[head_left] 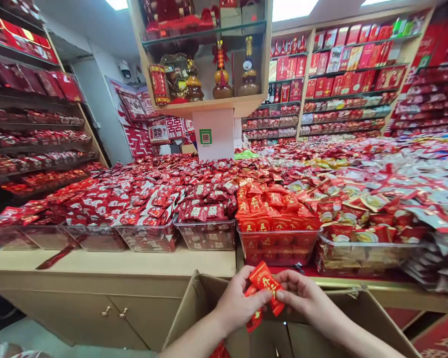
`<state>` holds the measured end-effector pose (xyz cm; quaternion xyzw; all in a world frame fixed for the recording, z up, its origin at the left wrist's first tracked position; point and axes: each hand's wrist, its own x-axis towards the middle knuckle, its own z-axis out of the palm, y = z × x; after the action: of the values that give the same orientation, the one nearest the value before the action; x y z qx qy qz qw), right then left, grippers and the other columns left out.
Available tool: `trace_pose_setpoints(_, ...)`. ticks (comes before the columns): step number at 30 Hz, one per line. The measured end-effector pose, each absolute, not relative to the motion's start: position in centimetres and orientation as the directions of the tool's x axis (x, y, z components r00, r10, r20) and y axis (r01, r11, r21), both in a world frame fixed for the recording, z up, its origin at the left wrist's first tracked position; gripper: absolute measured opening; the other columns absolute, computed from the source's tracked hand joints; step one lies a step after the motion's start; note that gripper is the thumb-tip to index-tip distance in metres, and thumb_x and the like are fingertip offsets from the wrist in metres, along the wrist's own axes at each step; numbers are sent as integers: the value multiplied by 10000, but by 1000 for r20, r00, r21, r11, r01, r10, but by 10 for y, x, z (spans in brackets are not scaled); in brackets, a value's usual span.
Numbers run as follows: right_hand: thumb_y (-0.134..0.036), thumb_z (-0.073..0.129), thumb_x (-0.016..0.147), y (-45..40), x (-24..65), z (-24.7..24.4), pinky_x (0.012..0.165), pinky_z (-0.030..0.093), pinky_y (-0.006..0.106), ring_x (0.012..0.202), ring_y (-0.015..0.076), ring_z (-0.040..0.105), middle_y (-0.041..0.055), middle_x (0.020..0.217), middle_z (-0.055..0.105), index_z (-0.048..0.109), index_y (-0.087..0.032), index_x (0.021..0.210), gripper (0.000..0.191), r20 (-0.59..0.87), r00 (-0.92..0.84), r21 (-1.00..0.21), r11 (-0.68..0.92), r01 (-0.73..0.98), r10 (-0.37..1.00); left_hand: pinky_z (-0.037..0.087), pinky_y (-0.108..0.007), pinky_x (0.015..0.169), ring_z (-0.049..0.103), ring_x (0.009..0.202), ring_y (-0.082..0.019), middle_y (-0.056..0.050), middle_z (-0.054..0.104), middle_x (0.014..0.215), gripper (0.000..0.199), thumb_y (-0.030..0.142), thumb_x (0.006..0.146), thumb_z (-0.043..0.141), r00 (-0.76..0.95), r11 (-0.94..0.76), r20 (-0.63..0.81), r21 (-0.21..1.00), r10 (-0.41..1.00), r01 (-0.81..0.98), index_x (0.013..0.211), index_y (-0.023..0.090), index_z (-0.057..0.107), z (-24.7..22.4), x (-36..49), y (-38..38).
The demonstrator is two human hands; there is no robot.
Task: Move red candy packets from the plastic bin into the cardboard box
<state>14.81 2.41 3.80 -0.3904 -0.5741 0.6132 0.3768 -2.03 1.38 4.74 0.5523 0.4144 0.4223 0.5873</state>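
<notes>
My left hand (236, 304) is closed on small red candy packets with gold lettering. The upper packet (265, 279) lies tilted between both hands, and another packet (254, 323) hangs below it. From the other side, my right hand (306, 297) pinches the upper packet's right edge between thumb and fingers. Both hands are above an open cardboard box (194, 304), where a bit of red wrapping (220, 351) shows at the bottom left. Just beyond my hands stands a clear plastic bin (278, 248) heaped with similar red packets.
Clear bins of wrapped sweets line the counter, among them one of dark red packets (205, 236) and one of red-and-gold packets (369, 251). A wooden display case (205, 104) hangs over the heap. Cabinet doors (123, 313) are below left. Stocked shelves (343, 79) stand behind.
</notes>
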Motion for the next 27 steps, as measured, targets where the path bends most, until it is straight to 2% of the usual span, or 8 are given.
trace_pose_setpoints(4, -429, 684, 623, 21, 152, 36, 486, 378, 210, 570, 117, 565, 16, 681, 633, 538, -166, 810, 354, -77, -443, -996, -87, -2, 893, 451, -236, 635, 532, 658, -94, 15, 568, 779, 416, 229, 647, 668, 294, 18, -22, 1000, 956, 16, 998, 186, 450, 49, -20, 10)
trace_pose_setpoints(7, -428, 629, 688, 20, 153, 37, 517, 401, 220, 654, 138, 580, 39, 794, 642, 548, -178, 913, 346, -88, -481, -996, -78, 41, 872, 455, -254, 700, 556, 739, -114, -11, 580, 863, 493, 193, 659, 649, 317, -72, 33, 991, 948, 112, 1094, 205, 418, 49, -22, 10)
trace_pose_setpoints(11, -421, 561, 753, 16, 150, 35, 643, 443, 271, 778, 177, 574, 56, 897, 633, 573, -190, 942, 299, -21, -540, -998, 10, 54, 841, 464, -246, 652, 571, 709, -111, -30, 597, 900, 617, 158, 663, 635, 373, -97, 33, 983, 927, 153, 1204, 227, 345, 52, -24, 6)
trace_pose_setpoints(15, -426, 540, 773, 18, 148, 27, 648, 436, 278, 727, 166, 557, 47, 831, 626, 579, -185, 910, 280, 22, -519, -1000, 7, -30, 854, 457, -293, 794, 588, 885, -156, -101, 604, 1053, 570, 141, 644, 664, 352, -47, 32, 998, 936, 33, 1140, 183, 387, 53, -21, 2)
trace_pose_setpoints(18, -428, 553, 765, 21, 148, 25, 633, 423, 265, 690, 151, 543, 30, 764, 613, 576, -176, 837, 263, 25, -518, -998, -8, -62, 855, 457, -321, 816, 606, 894, -178, -115, 630, 1031, 540, 148, 646, 675, 325, -42, 37, 999, 945, 8, 1116, 174, 410, 53, -18, 3)
trace_pose_setpoints(22, -441, 581, 738, 22, 147, 30, 632, 408, 250, 666, 131, 521, 12, 725, 594, 567, -160, 763, 283, 74, -469, -997, 54, -57, 880, 457, -335, 827, 615, 895, -183, -102, 641, 1026, 591, 153, 661, 663, 319, -72, 70, 997, 945, -8, 1180, 184, 384, 53, -17, 5)
trace_pose_setpoints(27, -482, 588, 710, 19, 148, 37, 485, 355, 205, 569, 95, 465, -3, 692, 567, 566, -153, 815, 346, 45, -448, -999, 42, -17, 893, 439, -345, 862, 592, 935, -187, -95, 628, 1030, 552, 133, 675, 635, 353, -107, 100, 994, 930, 0, 1167, 178, 388, 56, -18, 6)
